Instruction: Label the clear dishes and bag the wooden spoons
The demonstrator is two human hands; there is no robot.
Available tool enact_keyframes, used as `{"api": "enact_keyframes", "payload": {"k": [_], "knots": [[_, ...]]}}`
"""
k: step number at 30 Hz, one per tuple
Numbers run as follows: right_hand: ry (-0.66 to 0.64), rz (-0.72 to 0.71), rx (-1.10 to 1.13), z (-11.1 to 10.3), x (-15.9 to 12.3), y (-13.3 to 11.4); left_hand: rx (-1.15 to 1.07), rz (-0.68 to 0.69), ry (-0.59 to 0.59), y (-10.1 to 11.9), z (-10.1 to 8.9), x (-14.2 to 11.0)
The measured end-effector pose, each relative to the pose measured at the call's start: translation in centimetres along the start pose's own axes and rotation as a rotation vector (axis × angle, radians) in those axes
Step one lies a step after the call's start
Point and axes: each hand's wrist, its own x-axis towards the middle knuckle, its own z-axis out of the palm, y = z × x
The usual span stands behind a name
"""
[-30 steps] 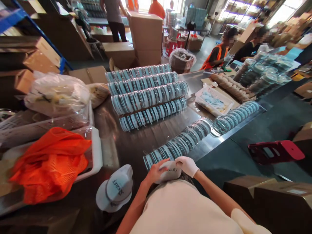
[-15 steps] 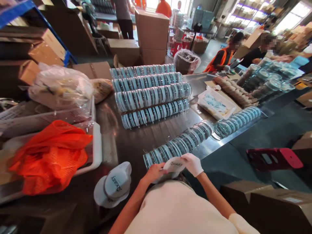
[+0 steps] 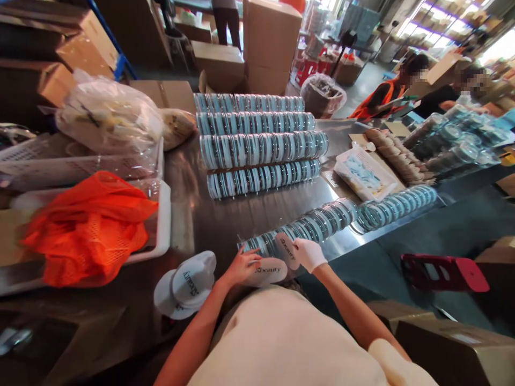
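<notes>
My bare left hand (image 3: 243, 266) is at the near table edge, thumb and fingers on a white oval card (image 3: 270, 272) printed with a "beauty" wordmark; whether several are stacked there I cannot tell. My right hand (image 3: 310, 255), in a white glove, pinches another printed oval card (image 3: 287, 251), tilted up. That card is in front of a long row of round clear-edged containers (image 3: 317, 222) lying on their sides. To the left of my left arm, two fanned piles of similar white cards (image 3: 193, 280) overlap on the table.
More container rows (image 3: 263, 149) lie across the metal table. An orange mesh vest (image 3: 94, 230) fills a white basket (image 3: 164, 220) at left. A white tray of small packets (image 3: 364, 174) stands right. Co-workers sit beyond; a red stool (image 3: 444, 272) and cartons (image 3: 454, 338) are at right.
My hands have drawn apart. The right now lifts a separate oval card up from the one at my left hand. The view has shifted, so the surroundings sit differently.
</notes>
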Motion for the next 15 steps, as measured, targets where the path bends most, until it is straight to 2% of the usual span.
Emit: {"api": "enact_keyframes", "payload": {"k": [3,7,11,15], "knots": [[-0.101,-0.035,0.055,1.1,2.1,-1.6,-0.055,-0.014,-0.065,-1.5,-0.4,0.4],[-0.135,0.033,0.208,4.9,2.1,-3.0,-0.076,-0.020,-0.143,-2.4,-0.7,0.3],[-0.100,0.112,0.382,7.5,1.8,-2.9,-0.060,-0.045,-0.164,-2.4,-0.6,0.6],[-0.060,0.183,0.667,8.8,2.3,-1.8,-0.018,-0.016,-0.167,-2.9,0.2,0.8]]}}
